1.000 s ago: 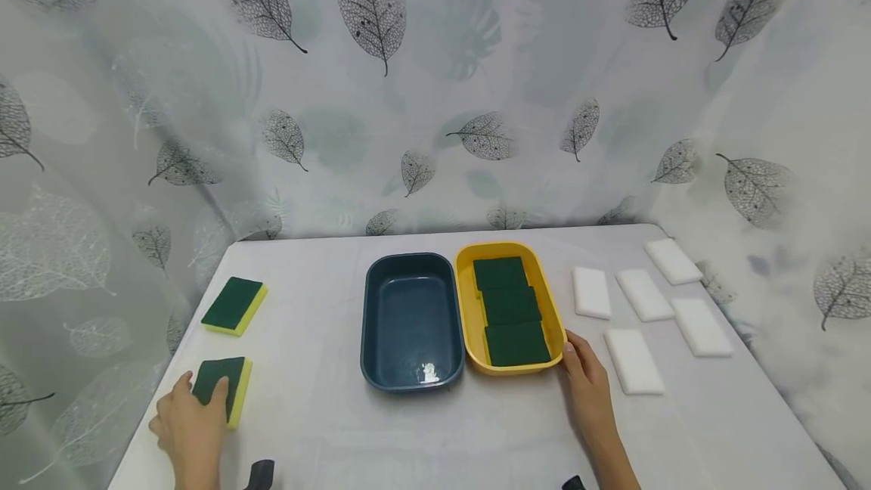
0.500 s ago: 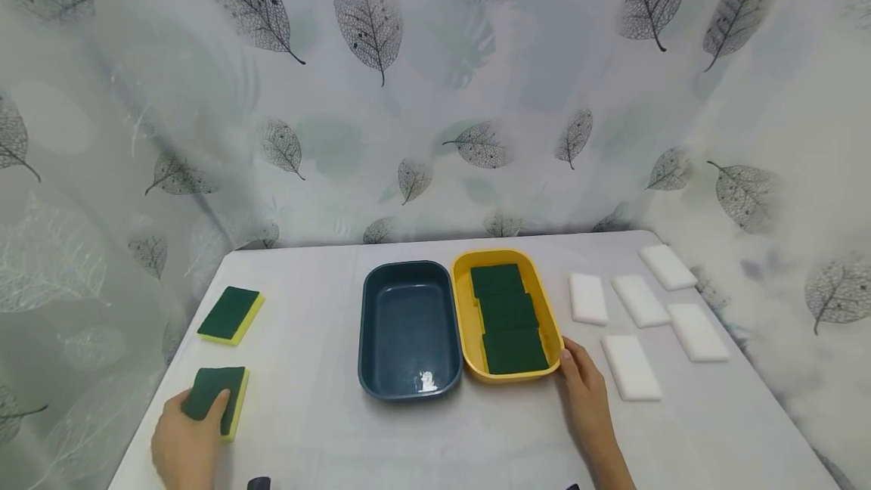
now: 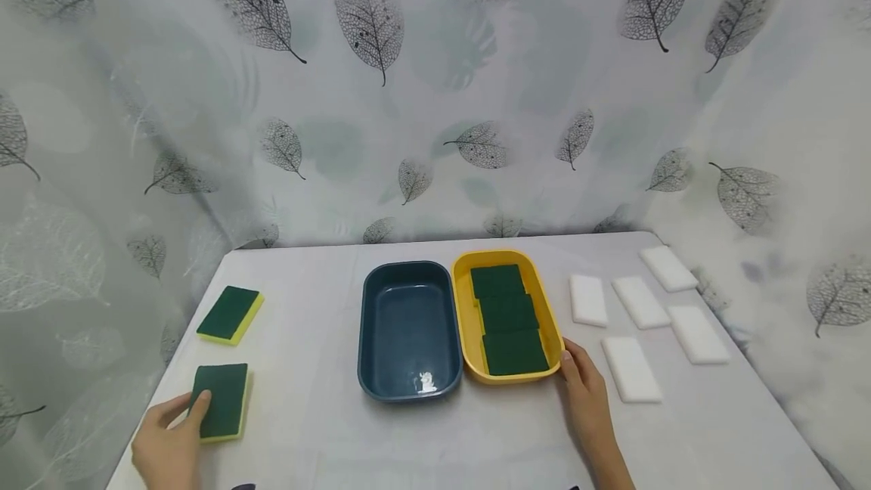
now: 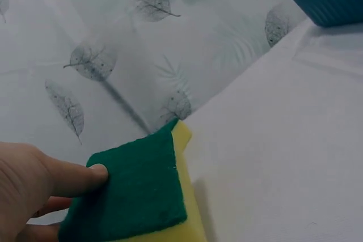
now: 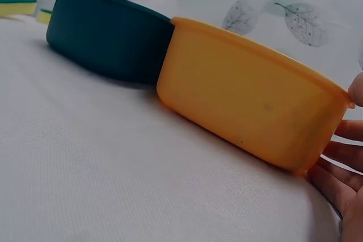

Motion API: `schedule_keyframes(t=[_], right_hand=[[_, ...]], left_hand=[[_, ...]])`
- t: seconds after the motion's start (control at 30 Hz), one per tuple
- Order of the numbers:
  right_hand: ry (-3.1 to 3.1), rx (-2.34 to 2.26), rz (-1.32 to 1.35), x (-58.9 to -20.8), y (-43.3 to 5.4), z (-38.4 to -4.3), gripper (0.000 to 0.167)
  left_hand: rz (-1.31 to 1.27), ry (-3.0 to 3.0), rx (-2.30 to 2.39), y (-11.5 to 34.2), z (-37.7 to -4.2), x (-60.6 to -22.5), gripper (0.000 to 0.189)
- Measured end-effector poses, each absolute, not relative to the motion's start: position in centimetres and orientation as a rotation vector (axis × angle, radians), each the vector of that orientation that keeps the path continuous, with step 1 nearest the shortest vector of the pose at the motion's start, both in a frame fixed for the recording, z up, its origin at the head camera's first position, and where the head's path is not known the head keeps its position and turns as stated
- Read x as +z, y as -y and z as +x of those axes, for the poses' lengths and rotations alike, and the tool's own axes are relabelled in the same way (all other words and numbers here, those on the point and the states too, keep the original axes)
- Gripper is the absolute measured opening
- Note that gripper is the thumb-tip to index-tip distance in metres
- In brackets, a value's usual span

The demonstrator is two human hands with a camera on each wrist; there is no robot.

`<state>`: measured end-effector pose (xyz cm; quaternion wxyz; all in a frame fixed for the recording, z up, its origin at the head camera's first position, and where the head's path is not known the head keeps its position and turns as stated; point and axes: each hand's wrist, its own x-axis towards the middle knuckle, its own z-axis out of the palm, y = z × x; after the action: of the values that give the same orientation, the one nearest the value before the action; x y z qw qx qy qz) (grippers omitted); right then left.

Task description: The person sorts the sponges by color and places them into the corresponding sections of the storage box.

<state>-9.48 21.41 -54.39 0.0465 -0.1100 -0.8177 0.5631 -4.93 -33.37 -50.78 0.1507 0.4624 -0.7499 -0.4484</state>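
A green-and-yellow scrub sponge (image 3: 223,401) is at the table's near left, pinched at its left edge by my left hand (image 3: 166,441). In the left wrist view the thumb presses the green face of the sponge (image 4: 139,182), which looks tilted; the other fingers are partly hidden behind it. My right hand (image 3: 587,388) holds the near right corner of a yellow basin (image 3: 513,379), thumb at the rim and fingers along the outer wall (image 5: 244,94). Several sponges (image 3: 515,352) lie green side up inside that basin. Touching its left side stands a dark blue basin (image 3: 411,331) with nothing in it.
Another green-and-yellow sponge (image 3: 230,314) lies farther back on the left. Several white sponge blocks (image 3: 631,369) are spread over the right side of the table (image 3: 435,445). A leaf-patterned curtain (image 3: 435,97) hangs behind and at both sides.
My left hand closed its fingers on the near sponge and shifted slightly left, so more of the green face shows. The right hand stays at the yellow basin. The head view tipped slightly up.
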Motion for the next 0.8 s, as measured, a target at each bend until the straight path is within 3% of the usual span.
schedule_keyframes(t=[0.27,0.47,0.8], right_hand=[[2.489,1.754,-0.337,-54.3,-21.4,-9.5,0.057],[2.49,1.723,-0.339,-54.5,-21.5,-9.7,0.057],[2.496,1.757,-0.34,-54.3,-21.4,-9.5,0.058]], left_hand=[[1.381,1.994,-1.567,33.0,-5.2,-50.1,0.023],[1.31,1.998,-1.674,31.8,-5.9,-49.3,0.039],[1.171,2.031,-1.788,29.6,-6.6,-48.1,0.046]])
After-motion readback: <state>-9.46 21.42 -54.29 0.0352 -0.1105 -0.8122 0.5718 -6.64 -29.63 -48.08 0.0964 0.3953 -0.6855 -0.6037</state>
